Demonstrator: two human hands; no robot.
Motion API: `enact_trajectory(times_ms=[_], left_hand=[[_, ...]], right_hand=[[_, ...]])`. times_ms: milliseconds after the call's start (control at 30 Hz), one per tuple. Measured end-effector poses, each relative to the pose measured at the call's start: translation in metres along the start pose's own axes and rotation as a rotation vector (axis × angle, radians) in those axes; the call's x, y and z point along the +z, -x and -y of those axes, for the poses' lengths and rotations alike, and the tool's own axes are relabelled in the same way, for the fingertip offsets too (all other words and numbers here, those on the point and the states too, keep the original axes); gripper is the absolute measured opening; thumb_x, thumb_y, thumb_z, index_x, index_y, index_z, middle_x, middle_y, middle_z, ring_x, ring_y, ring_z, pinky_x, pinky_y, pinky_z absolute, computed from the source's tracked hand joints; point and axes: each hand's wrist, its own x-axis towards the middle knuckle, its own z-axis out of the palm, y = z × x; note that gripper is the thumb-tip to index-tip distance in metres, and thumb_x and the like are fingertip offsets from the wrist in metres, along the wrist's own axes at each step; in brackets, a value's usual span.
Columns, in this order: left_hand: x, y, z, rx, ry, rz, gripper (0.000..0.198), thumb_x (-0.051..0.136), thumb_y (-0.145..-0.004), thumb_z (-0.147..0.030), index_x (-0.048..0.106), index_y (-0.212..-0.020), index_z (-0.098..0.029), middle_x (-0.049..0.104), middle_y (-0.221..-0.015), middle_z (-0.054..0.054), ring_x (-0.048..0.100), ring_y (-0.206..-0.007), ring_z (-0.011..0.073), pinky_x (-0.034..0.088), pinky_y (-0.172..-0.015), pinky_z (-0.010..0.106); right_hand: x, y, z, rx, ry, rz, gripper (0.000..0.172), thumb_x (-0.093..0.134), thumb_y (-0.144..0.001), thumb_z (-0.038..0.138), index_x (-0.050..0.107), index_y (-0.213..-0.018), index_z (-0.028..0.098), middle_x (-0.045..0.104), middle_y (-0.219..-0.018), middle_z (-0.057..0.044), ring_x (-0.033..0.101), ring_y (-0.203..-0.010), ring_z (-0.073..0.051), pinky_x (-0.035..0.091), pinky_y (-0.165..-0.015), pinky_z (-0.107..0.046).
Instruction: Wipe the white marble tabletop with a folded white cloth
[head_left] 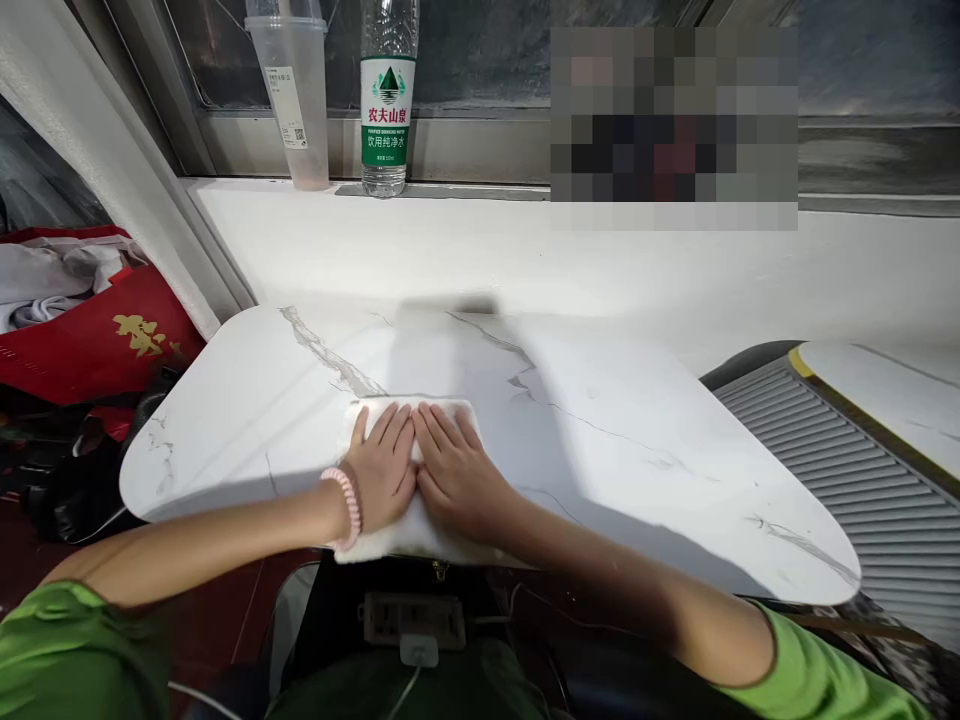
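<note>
A white, soft-looking cloth point(375, 545) lies near the front edge of the white marbled table point(637, 440), its near side reaching the edge. My left hand point(379, 465) rests flat on it with fingers stretched out, a pink coiled band point(351, 508) round the wrist. Beside it my right hand point(457, 475) lies flat on the same cloth, fingers pointing away from me. The thumbs and index fingers of both hands meet or nearly meet in the middle. Neither hand grips the cloth; both press on its top.
On the window ledge behind stand a clear plastic cup point(300, 110) and a water bottle point(386, 120). A red bag point(90, 330) sits at the left. At right is a grey ridged surface point(840, 470). Below the table edge is a power strip point(412, 618) with a plugged-in charger point(418, 650).
</note>
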Motion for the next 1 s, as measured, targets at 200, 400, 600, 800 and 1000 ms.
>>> enact_trajectory(times_ms=[200,400,600,800,1000], left_hand=[[-0.002,-0.100,0.049,0.013,-0.001,0.081,0.055,0.029,-0.095,-0.020,0.035,-0.148,-0.004,0.034,-0.157,0.015,0.027,-0.147,0.0268,0.017,-0.120,0.051],[0.006,-0.164,0.075,-0.068,0.024,0.012,0.051,0.031,-0.096,-0.020,0.038,-0.146,-0.010,0.037,-0.155,0.012,0.031,-0.145,0.0226,0.019,-0.120,0.048],[0.011,-0.153,0.064,-0.076,0.033,-0.028,0.050,0.032,-0.097,-0.022,0.040,-0.145,-0.014,0.039,-0.155,0.010,0.032,-0.144,0.0221,0.019,-0.120,0.048],[0.011,-0.111,0.014,-0.060,0.015,-0.032,0.052,0.030,-0.097,-0.022,0.038,-0.146,-0.008,0.037,-0.155,0.014,0.031,-0.145,0.0263,0.018,-0.120,0.052],[0.012,-0.069,-0.044,-0.095,0.039,-0.016,0.055,0.032,-0.096,-0.026,0.037,-0.147,-0.005,0.035,-0.156,0.016,0.028,-0.146,0.0292,0.017,-0.120,0.056]], right_hand=[[0.002,-0.078,-0.051,0.211,-0.049,-0.044,0.060,0.030,-0.090,0.020,0.040,-0.144,-0.004,0.041,-0.152,-0.020,0.035,-0.143,-0.029,0.022,-0.119,-0.050],[0.008,-0.128,-0.097,0.223,-0.092,-0.129,0.054,0.030,-0.089,0.018,0.048,-0.137,0.001,0.048,-0.147,-0.021,0.041,-0.138,-0.029,0.025,-0.115,-0.048],[0.010,-0.113,-0.096,0.204,-0.028,-0.120,0.056,0.029,-0.091,0.019,0.045,-0.140,-0.001,0.046,-0.149,-0.019,0.039,-0.139,-0.027,0.025,-0.117,-0.044],[0.006,-0.054,-0.087,0.117,0.006,-0.115,0.056,0.027,-0.093,0.021,0.043,-0.142,-0.002,0.046,-0.149,-0.019,0.038,-0.141,-0.027,0.027,-0.117,-0.045],[-0.001,0.013,-0.076,0.025,-0.012,-0.145,0.055,0.027,-0.096,0.025,0.043,-0.143,0.004,0.047,-0.148,-0.017,0.040,-0.140,-0.025,0.031,-0.117,-0.047]])
